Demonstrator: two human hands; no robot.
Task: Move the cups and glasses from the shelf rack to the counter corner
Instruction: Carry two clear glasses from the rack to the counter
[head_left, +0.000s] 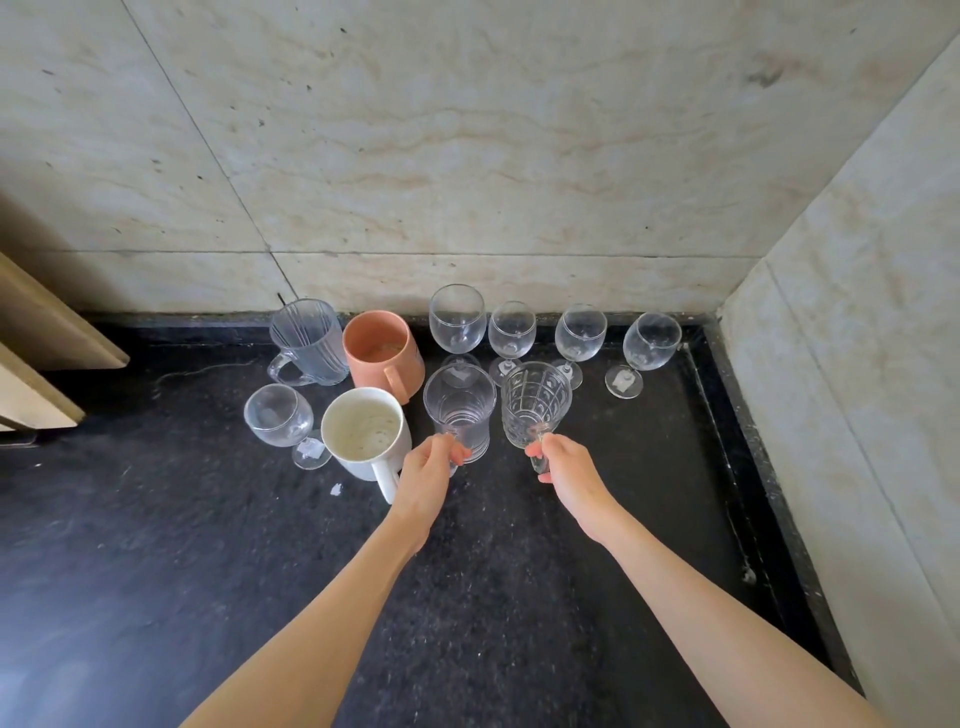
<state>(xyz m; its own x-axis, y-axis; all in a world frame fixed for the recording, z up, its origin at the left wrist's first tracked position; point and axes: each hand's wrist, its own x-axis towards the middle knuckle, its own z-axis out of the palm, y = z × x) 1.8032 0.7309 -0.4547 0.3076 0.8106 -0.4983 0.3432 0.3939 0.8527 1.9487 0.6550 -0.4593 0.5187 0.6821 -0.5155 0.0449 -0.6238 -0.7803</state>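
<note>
On the black counter (156, 519), cups and glasses cluster near the back wall. My left hand (428, 480) grips the handle of a clear glass mug (460, 408). My right hand (563, 470) pinches the stem of a patterned goblet (535, 402), which tilts toward me. Beside the mug stands a white mug (361, 431) with a wine glass (280, 418) on its left. Behind them are a ribbed glass mug (306, 338) and an orange mug (382, 353). Several wine glasses (511, 332) line the wall.
Tiled walls meet at the corner on the right (727, 312). A raised black counter lip (753, 467) runs along the right wall. Wooden boards (47, 322) jut in at the left. A small white scrap (336, 489) lies in front of the white mug.
</note>
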